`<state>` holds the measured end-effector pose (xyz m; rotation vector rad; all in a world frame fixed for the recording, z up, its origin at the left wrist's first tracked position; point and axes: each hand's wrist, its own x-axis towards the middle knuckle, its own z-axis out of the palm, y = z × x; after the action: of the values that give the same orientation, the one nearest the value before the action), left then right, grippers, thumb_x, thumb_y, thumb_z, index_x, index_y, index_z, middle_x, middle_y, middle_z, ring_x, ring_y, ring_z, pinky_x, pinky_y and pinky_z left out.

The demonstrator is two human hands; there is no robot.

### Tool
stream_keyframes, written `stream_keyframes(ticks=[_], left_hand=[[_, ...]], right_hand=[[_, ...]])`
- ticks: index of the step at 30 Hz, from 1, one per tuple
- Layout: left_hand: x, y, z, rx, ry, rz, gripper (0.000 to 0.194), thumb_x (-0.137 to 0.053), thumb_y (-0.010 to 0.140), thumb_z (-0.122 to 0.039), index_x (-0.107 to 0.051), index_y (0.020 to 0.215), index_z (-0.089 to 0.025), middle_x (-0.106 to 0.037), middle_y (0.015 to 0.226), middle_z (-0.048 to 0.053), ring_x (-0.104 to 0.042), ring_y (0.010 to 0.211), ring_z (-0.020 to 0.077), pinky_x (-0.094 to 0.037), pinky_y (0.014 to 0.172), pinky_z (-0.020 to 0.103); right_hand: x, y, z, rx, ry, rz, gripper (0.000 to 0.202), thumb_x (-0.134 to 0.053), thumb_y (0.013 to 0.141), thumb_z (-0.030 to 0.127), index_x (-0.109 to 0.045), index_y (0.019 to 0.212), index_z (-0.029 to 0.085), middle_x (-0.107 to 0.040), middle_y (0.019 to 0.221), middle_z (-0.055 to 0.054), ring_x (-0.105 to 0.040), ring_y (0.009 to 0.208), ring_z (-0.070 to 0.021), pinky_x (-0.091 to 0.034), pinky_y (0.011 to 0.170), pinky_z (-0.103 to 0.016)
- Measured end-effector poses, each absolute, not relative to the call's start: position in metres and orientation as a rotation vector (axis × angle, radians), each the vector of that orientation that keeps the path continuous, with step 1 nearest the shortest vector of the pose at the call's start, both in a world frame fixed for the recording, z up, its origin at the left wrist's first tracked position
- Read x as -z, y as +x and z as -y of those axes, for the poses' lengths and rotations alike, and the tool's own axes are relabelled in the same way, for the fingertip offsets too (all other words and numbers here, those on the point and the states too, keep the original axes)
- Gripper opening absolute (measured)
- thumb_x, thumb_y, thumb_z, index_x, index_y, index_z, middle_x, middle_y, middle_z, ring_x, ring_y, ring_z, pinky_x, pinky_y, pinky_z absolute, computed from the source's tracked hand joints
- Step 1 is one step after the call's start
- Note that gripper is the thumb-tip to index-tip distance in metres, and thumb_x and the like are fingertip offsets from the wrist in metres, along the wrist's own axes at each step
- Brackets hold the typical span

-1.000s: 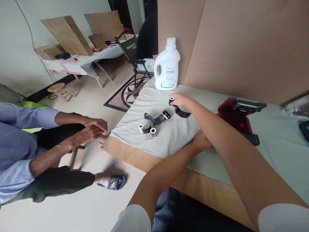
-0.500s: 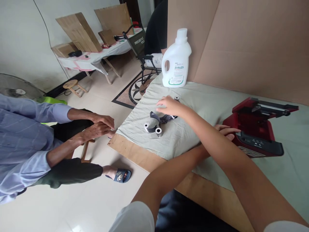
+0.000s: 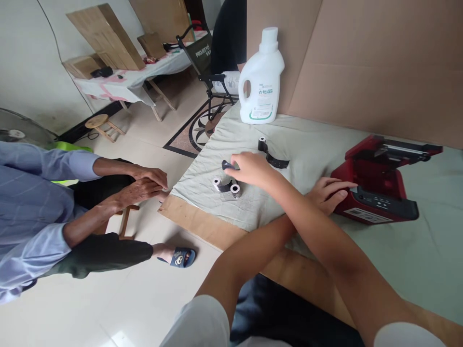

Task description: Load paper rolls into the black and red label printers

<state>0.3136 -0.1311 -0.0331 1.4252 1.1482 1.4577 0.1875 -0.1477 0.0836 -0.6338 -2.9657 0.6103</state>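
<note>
My arms cross over the cloth-covered table. My right hand (image 3: 250,168) is at the small rolls, its thumb and fingers apart around the raised end of a black strip (image 3: 226,165); firm contact cannot be made out. Below it two white-cored rolls (image 3: 235,189) are joined by dark film. Another roll (image 3: 262,140) stands farther back, its loose black strip (image 3: 278,162) trailing to the right. My left hand (image 3: 327,194) rests with fingers spread against the near left corner of a red and black device (image 3: 376,180), whose lid is raised.
A white bottle (image 3: 261,79) stands at the back by a cardboard panel (image 3: 376,62). The wooden table edge (image 3: 202,224) runs along the near side. A seated person's clasped hands (image 3: 144,185) are left of the table. Beyond are a folding chair (image 3: 202,53) and a stool (image 3: 97,121).
My right hand has lowered toward the raised strip end. The back roll's black strip, earlier near that hand, now lies farther right. My left hand stays at the device. The view has shifted slightly.
</note>
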Motion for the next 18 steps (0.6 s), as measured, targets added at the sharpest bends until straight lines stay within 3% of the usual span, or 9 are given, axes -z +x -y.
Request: stream_keyframes(ticks=[3, 8, 14, 16, 18], left_hand=[[0.03, 0.314, 0.132, -1.51, 1.421, -1.14, 0.039, -0.046, 0.107, -0.049, -0.07, 0.134, -0.034, -0.055, 0.146, 0.007, -0.052, 0.144, 0.0251, -0.039, 0.13, 0.042], [0.027, 0.313, 0.136, -1.566, 1.466, -1.115, 0.041, -0.047, 0.108, -0.044, -0.07, 0.135, -0.025, -0.058, 0.142, 0.014, -0.053, 0.144, 0.0249, -0.038, 0.129, 0.033], [0.011, 0.31, 0.136, -1.467, 1.413, -1.214, 0.034, -0.051, 0.106, -0.024, -0.076, 0.129, -0.022, -0.063, 0.142, 0.012, -0.06, 0.139, 0.0215, -0.039, 0.127, 0.03], [0.002, 0.308, 0.135, -1.517, 1.279, -1.3, 0.034, -0.048, 0.105, -0.018, -0.08, 0.118, -0.017, -0.073, 0.128, 0.01, -0.067, 0.128, 0.0187, -0.045, 0.121, 0.028], [-0.006, 0.302, 0.134, -1.565, 1.099, -1.394, 0.048, -0.035, 0.108, -0.021, -0.082, 0.097, -0.015, -0.08, 0.103, 0.007, -0.073, 0.108, 0.0149, -0.054, 0.105, 0.021]], right_hand=[[-0.07, 0.206, 0.17, -0.735, -0.686, 2.989, 0.044, -0.075, 0.086, 0.064, -0.072, 0.11, 0.027, -0.078, 0.096, -0.011, -0.071, 0.089, -0.0317, -0.047, 0.072, -0.039], [-0.04, 0.223, 0.188, -0.779, -0.896, 2.903, 0.024, -0.066, 0.092, 0.033, -0.067, 0.115, 0.025, -0.078, 0.102, -0.014, -0.073, 0.089, -0.0329, -0.047, 0.067, -0.04], [-0.057, 0.283, 0.158, -1.102, -0.733, 2.453, 0.034, -0.06, 0.087, 0.023, -0.066, 0.12, 0.027, -0.077, 0.101, -0.005, -0.074, 0.088, -0.027, -0.055, 0.077, -0.038], [-0.067, 0.313, 0.15, -1.041, -0.724, 2.356, 0.037, -0.059, 0.089, 0.026, -0.069, 0.124, 0.031, -0.077, 0.105, -0.006, -0.074, 0.094, -0.0292, -0.058, 0.08, -0.041], [-0.076, 0.346, 0.145, -0.845, -0.756, 2.293, 0.039, -0.057, 0.092, 0.029, -0.071, 0.128, 0.033, -0.076, 0.108, -0.008, -0.073, 0.099, -0.0316, -0.059, 0.083, -0.044]])
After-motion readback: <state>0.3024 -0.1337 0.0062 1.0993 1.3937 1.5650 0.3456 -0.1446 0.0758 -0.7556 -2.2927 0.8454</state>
